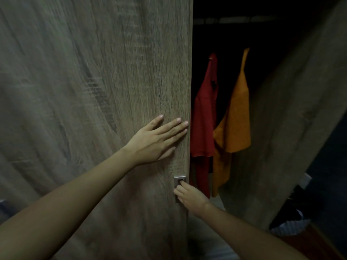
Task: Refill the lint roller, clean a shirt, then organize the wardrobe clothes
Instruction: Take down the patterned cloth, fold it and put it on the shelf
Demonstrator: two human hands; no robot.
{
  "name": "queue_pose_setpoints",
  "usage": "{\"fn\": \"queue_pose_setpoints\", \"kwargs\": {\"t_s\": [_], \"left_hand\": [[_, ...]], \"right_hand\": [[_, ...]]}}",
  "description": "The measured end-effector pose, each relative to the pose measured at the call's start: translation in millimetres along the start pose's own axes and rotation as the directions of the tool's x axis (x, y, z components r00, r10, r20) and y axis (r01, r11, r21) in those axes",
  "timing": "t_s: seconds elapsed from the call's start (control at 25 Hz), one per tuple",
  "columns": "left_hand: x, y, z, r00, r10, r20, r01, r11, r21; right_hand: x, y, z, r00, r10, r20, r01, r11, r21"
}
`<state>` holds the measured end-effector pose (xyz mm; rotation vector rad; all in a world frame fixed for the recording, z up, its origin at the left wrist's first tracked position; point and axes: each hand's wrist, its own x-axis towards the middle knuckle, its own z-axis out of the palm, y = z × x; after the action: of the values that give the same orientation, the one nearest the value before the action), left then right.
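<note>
A wood-grain wardrobe door (90, 91) fills the left half of the view. My left hand (157, 139) lies flat and open against it near its right edge. Lower down, my right hand (191, 197) has its fingers hooked into the recessed metal door handle (179, 182). Through the gap to the right, a red shirt (203, 124) and an orange shirt (236, 119) hang inside the dark wardrobe, side by side. No lint roller is in view.
The wardrobe's other wooden panel (291, 119) slants along the right side. A hanging rail (234, 20) runs faintly across the top of the dark interior. Dark and pale fabric (289, 224) lies on the floor at the lower right.
</note>
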<state>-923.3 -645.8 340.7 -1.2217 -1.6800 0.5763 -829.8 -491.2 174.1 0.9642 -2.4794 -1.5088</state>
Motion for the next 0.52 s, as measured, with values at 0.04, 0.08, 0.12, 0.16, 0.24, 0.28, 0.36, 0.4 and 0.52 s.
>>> {"fn": "queue_pose_setpoints", "kwargs": {"t_s": [0.04,0.08,0.12,0.16,0.24,0.28,0.36,0.4,0.52], "left_hand": [[18,9,1,1.0,0.003,-0.014,-0.003,1.0,-0.007],[37,19,2,1.0,0.009,-0.027,-0.009,1.0,-0.009],[56,29,3,0.999,0.011,-0.037,-0.012,1.0,-0.006],[73,39,4,0.999,0.009,-0.036,-0.009,1.0,-0.001],[108,60,7,1.0,-0.001,-0.019,0.001,1.0,0.027],[128,72,8,1.0,-0.009,-0.016,0.009,0.999,0.045],[167,96,9,1.0,-0.023,-0.001,0.023,0.998,0.06],[185,107,10,1.0,-0.023,0.007,0.022,0.998,0.061],[233,133,8,0.999,-0.033,0.002,0.033,0.997,0.063]], "right_hand": [[-14,3,12,1.0,0.01,0.025,-0.01,1.0,-0.002],[-28,6,25,0.998,0.021,0.051,-0.022,1.0,0.002],[-43,10,39,0.997,0.034,0.074,-0.035,0.999,0.008],[-57,13,51,0.996,0.044,0.084,-0.045,0.999,0.012],[-84,21,78,0.993,0.055,0.107,-0.058,0.998,0.024],[-100,26,92,0.991,0.06,0.12,-0.065,0.997,0.037],[-131,35,123,0.987,0.075,0.14,-0.086,0.994,0.07],[-145,39,138,0.985,0.087,0.151,-0.1,0.992,0.077],[-181,51,175,0.981,0.126,0.146,-0.142,0.984,0.108]]}}
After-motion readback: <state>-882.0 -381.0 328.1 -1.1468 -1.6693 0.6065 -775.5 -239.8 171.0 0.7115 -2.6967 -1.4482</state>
